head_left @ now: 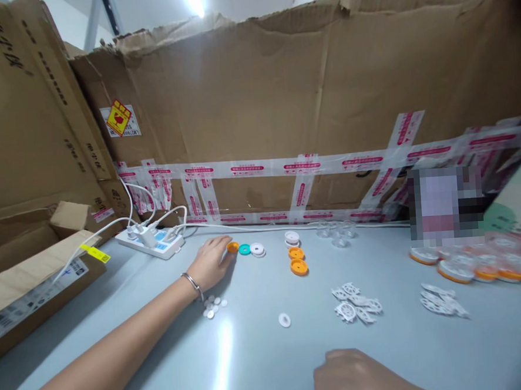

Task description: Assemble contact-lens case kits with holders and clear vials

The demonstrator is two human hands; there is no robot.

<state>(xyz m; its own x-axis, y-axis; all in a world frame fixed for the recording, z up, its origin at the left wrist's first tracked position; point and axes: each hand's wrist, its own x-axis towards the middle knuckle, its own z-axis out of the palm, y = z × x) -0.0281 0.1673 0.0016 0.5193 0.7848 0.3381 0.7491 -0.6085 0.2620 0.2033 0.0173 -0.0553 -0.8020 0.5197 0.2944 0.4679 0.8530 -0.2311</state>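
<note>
My left hand (210, 261) reaches to the left-middle of the table. Its thumb and fingers close around a small orange round cap (232, 247). Beside that cap lie a teal ring (244, 249) and white round discs (257, 250). My right hand (353, 375) rests near the front edge of view, curled with its fingers tucked in; whatever it may hold is hidden. A single white disc with a small stem (284, 320) lies between the hands. Small white discs (210, 307) are scattered below my left wrist.
Orange caps (299, 267) and white discs (292, 238) stand mid-table. Clear domes (340, 235) sit behind. White gear-like pieces (358, 304) and thin white parts (442, 300) are right. Orange-based clear units (457, 268) crowd the far right. A power strip (169, 247) and cardboard wall (238, 114) bound the back.
</note>
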